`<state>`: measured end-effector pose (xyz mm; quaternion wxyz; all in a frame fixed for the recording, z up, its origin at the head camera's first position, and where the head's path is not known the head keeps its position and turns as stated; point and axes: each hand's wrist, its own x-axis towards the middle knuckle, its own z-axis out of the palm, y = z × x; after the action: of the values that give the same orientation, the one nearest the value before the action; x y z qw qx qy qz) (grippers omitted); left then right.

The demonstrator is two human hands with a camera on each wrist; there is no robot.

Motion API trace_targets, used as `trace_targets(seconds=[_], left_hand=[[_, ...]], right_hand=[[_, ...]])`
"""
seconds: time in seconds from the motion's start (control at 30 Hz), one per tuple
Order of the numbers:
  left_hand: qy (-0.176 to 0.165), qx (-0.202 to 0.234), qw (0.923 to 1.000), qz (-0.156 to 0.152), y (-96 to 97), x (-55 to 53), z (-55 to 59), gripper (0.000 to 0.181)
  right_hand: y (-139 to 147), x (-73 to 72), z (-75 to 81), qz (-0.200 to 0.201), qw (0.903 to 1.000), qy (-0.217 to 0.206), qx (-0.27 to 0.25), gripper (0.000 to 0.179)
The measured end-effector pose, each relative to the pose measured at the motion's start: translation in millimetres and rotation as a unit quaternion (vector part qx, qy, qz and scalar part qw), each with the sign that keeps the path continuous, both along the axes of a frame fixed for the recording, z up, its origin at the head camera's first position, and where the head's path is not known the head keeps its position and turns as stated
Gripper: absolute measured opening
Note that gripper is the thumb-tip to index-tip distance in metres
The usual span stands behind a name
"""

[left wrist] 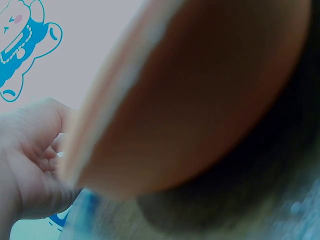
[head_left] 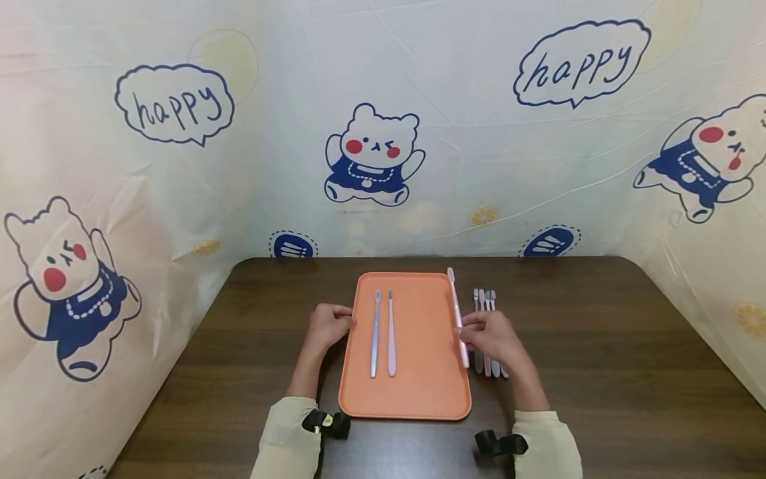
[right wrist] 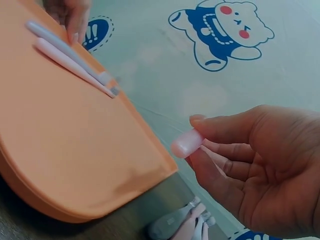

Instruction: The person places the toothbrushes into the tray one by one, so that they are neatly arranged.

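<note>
An orange tray [head_left: 425, 346] lies on the table with a blue toothbrush [head_left: 375, 339] and a pink toothbrush [head_left: 391, 339] side by side on its left half. My left hand [head_left: 330, 326] grips the tray's left rim; in the left wrist view that hand [left wrist: 35, 160] is partly hidden by the blurred tray edge [left wrist: 190, 110]. Between thumb and fingers, my right hand [head_left: 493, 338] pinches another pink toothbrush [head_left: 455, 299] upright along the tray's right rim, bristle end away from me. Its rounded handle end [right wrist: 186, 144] points at the right wrist camera.
Right of the tray, partly under my right hand, several more toothbrushes [head_left: 486, 303] lie in a row on the dark wooden table [head_left: 598, 346]. A printed curtain [head_left: 383, 66] hangs behind the table and along both sides.
</note>
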<state>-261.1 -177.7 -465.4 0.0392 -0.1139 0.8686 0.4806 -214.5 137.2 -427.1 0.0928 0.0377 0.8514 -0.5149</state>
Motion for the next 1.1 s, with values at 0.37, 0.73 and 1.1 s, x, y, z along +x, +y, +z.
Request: trace_targets(seconds=[0.37, 0.73, 1.1], left_hand=[[0.006, 0.002, 1.0000, 0.003, -1.2, 0.1, -2.0, 0.025], [0.006, 0.001, 1.0000, 0.003, -1.7, -2.2, -1.7, 0.026], [0.006, 0.005, 1.0000, 0.003, -0.9, -2.0, -0.8, 0.026]], right_hand=[[-9.8, -4.2, -5.5, -0.008, 0.9983, 0.001, -0.057, 0.028], [-20.1, -4.5, -7.7, 0.004, 0.9976, 0.011, -0.068, 0.030], [-28.2, -5.1, -16.7, -0.001, 0.9964, 0.027, -0.080, 0.028]])
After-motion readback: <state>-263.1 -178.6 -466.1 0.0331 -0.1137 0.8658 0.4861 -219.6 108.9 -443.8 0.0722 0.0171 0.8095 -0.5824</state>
